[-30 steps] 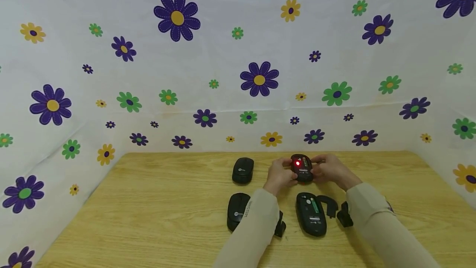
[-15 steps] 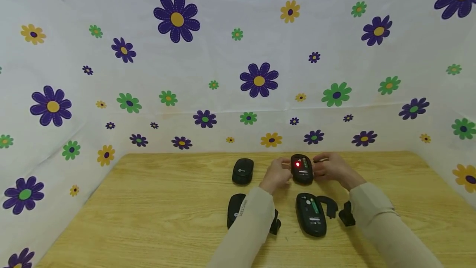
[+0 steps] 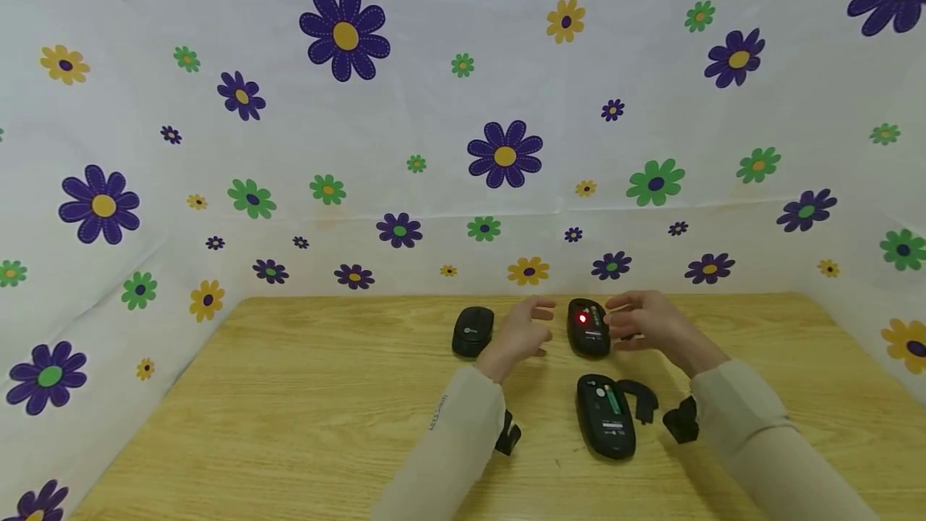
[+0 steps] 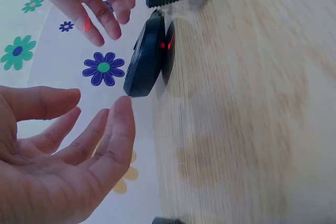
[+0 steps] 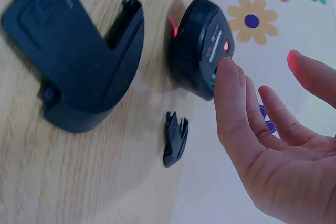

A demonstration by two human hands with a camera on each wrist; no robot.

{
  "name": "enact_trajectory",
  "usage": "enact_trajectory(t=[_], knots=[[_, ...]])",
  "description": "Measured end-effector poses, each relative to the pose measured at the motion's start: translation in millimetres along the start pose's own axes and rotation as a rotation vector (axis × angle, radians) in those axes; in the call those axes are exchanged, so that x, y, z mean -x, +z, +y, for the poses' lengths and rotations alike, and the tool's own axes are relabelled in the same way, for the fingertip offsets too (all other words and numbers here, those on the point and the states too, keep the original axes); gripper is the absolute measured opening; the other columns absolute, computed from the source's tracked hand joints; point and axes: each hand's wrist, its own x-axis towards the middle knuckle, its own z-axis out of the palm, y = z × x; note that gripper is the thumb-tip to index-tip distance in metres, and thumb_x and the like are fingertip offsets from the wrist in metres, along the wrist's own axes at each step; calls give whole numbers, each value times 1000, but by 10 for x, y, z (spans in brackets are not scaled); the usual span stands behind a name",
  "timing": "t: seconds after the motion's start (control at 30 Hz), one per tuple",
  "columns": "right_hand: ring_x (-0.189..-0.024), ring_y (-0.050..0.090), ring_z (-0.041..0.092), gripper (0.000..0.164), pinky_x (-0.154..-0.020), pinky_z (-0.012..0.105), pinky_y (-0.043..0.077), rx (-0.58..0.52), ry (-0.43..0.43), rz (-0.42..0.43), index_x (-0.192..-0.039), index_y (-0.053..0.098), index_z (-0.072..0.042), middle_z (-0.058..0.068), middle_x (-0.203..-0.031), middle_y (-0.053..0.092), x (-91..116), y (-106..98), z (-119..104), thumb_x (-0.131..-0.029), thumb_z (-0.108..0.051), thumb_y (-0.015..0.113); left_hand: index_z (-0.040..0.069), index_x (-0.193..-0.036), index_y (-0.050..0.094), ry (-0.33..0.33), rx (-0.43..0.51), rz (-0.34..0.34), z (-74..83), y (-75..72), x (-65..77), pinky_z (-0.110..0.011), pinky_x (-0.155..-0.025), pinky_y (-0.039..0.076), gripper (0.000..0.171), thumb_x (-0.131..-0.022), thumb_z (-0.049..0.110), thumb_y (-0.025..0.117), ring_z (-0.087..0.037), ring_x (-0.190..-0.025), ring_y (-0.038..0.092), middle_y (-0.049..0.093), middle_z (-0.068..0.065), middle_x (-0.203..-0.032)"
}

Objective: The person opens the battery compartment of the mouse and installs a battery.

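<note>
A black computer mouse (image 3: 589, 342) lies upside down at the back of the table, its red sensor light glowing and its battery slot uncovered. My left hand (image 3: 517, 334) hovers left of it, apart from it, with spread fingers and nothing in them. On the other side my right hand (image 3: 657, 330) has its loosely bent fingers right at the mouse's edge. In the right wrist view a small black cover (image 5: 176, 140) stands out beside this mouse. Nearer, a second upturned mouse (image 3: 604, 432) shows a green battery (image 3: 613, 399), with a curved black battery cover (image 3: 640, 402) beside it.
Left of my left hand an upright black mouse (image 3: 473, 331) sits on the wooden table (image 3: 325, 408). Black wrist cameras (image 3: 682, 421) stick out from under both sleeves. A flower-printed white sheet (image 3: 405, 119) walls the back and sides.
Both hands have let go of the far upturned mouse. The left hand has drawn away to the left, its sleeve now hiding the nearer upright mouse; the right has shifted slightly right.
</note>
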Motion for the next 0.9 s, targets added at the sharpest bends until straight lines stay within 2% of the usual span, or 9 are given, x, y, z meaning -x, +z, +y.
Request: enact_trajectory(t=[0.23,0.43,0.6,0.73,0.9], knots=[[-105,63,35,49,-90,47,60,-18,-34,-30,-142,37,18,32,-127,54,87,10,-22,-104,-8,54,7,-142,54,29,20,34,-73,-235,95,-40,-81,61,54,-91,-9,58,-29,-106,62,55,-18,-138],[-102,66,32,50,-88,49,60,-75,-68,-56,-143,33,19,28,-124,58,174,49,-26,-105,-8,53,5,-144,52,71,-14,7,-96,-389,210,-46,-83,61,53,-94,-8,57,-35,-108,63,53,-23,-139],[-101,66,29,53,-88,49,60,-118,-95,-92,-144,31,17,29,-128,56,226,116,-53,-105,-9,54,4,-145,50,86,-44,-20,-129,-485,317,-49,-85,60,50,-97,-7,56,-37,-111,61,51,-24,-140],[-100,67,29,56,-88,49,60,-144,-116,-104,-144,32,17,33,-133,53,258,195,-103,-102,-10,59,3,-146,48,78,-24,-34,-156,-543,400,-49,-88,60,51,-97,-5,56,-40,-115,59,49,-25,-142],[-96,68,28,52,-85,47,62,-180,-122,-127,-141,35,18,29,-124,59,296,316,-152,-103,-11,57,3,-148,46,84,-11,-51,-185,-589,501,-51,-90,59,50,-98,-4,54,-44,-115,57,47,-27,-143]])
